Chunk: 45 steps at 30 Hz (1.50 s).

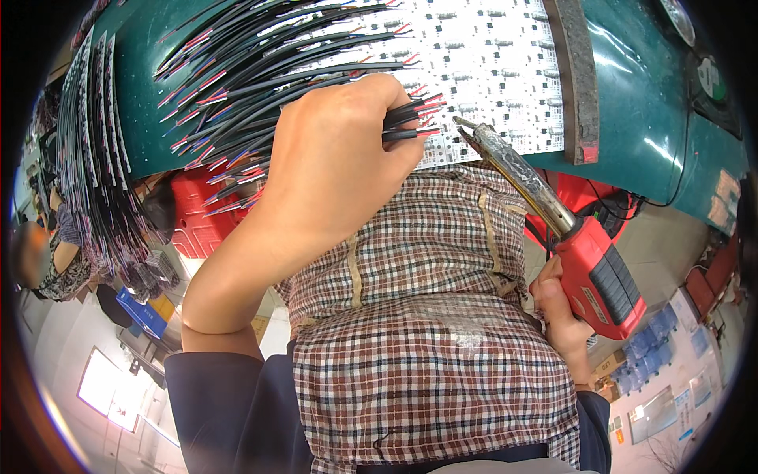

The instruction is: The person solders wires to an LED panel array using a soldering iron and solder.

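Note:
My left hand is closed around a few black cables, over the near edge of a white circuit board panel. Stripped red and white wire ends stick out of its fingers to the right. Many similar black cables lie in rows across the panel's left part, beyond and beside this hand. My right hand grips a red and black soldering gun. Its metal tip points up and left, just short of the held wire ends; whether it touches the panel I cannot make out.
A dark bar borders the panel's right side on the green table. More strips with hanging cables are at the far left, near another person. Red stools show below the table edge. A checked apron covers my lap.

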Available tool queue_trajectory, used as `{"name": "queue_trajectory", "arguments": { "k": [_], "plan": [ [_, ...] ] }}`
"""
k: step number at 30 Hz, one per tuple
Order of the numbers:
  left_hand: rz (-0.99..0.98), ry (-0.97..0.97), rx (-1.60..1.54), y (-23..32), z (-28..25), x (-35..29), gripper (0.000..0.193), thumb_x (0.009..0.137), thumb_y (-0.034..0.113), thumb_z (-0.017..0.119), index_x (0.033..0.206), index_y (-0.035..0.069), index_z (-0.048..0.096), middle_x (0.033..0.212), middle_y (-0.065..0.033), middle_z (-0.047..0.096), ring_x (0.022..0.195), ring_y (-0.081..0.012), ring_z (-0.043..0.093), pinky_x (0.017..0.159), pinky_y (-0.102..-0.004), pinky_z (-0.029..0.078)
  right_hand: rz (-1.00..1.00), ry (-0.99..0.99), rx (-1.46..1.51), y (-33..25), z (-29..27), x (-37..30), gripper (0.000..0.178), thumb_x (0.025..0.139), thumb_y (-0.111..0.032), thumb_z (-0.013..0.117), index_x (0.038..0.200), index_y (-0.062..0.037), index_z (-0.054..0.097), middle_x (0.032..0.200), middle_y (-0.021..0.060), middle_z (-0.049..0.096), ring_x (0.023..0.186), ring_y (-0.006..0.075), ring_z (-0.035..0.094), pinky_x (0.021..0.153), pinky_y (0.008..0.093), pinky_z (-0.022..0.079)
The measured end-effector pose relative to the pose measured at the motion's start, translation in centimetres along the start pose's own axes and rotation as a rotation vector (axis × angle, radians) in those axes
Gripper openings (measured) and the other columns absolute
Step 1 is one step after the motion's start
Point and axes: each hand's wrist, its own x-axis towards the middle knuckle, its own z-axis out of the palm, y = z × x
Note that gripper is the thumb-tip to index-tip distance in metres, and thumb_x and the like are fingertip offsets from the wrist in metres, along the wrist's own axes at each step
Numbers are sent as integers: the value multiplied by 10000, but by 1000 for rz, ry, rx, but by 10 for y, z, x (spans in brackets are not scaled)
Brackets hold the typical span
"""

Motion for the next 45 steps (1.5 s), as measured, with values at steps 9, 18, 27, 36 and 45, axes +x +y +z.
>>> {"name": "queue_trajectory", "arguments": {
  "k": [9, 18, 27, 36, 45],
  "plan": [
    [-130, -140, -304, -4, -10, 4, 136, 975, 102, 633, 1033, -20, 645, 742, -43, 678, 635, -77, 595, 546, -233, 443, -10, 42, 43, 1, 5, 0, 161, 918, -136, 646, 877, -33, 530, 713, 44, 496, 607, 135, 464, 568, 296, 402],
    [23, 93, -57, -8, -5, -1, 166, 1006, 117, 598, 1064, -31, 646, 926, -97, 693, 757, -139, 628, 667, -259, 501, -19, 61, 68, 0, 7, 1, 203, 922, -170, 660, 852, -36, 526, 669, 45, 489, 534, 116, 434, 508, 274, 372],
    [-8, 146, -35, 5, -13, -3, 101, 979, 71, 623, 1026, -18, 634, 773, -53, 621, 668, -111, 550, 639, -252, 455, -2, 53, 65, 3, 5, -2, 169, 917, -153, 635, 855, -35, 531, 692, 43, 498, 544, 116, 436, 512, 271, 368],
    [-46, -121, -48, 12, -3, -18, 108, 924, 68, 658, 1023, 25, 654, 728, -60, 642, 604, -151, 568, 609, -263, 448, -36, -16, -36, 15, -6, -13, 130, 930, -108, 622, 988, 1, 585, 734, 38, 529, 631, 118, 476, 583, 273, 399],
    [-67, -39, -80, 9, 11, -18, 189, 848, 116, 771, 879, 34, 603, 610, -81, 593, 538, -194, 472, 554, -289, 396, -116, -115, -78, 20, -12, -9, 260, 920, -39, 657, 1167, 15, 599, 818, 35, 601, 688, 98, 545, 634, 257, 451]
  ]
}}
